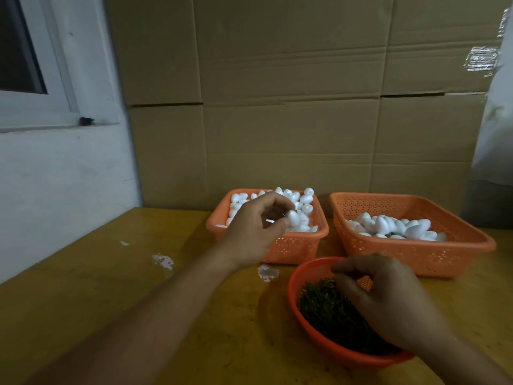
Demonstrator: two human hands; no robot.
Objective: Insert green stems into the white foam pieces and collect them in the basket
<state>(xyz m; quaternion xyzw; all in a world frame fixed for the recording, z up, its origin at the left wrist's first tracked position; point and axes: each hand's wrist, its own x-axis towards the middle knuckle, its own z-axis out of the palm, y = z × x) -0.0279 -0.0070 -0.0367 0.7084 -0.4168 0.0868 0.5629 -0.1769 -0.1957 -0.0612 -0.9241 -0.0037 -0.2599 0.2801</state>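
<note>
My left hand (256, 227) hovers over the left orange basket (294, 248), which is heaped with white foam pieces; its fingertips pinch one foam piece (293, 218). My right hand (388, 298) reaches into the round orange bowl (294, 284) of dark green stems (327, 309), fingers curled together over the pile. Whether a stem is between the fingers is hidden. The right orange basket (416, 254) holds a shallower layer of foam pieces (394, 226).
A yellowish wooden table (138, 301) carries all three containers, with white smears (162, 261) left of the baskets. A wall of cardboard boxes (277, 107) stands right behind. A white wall and window frame are on the left.
</note>
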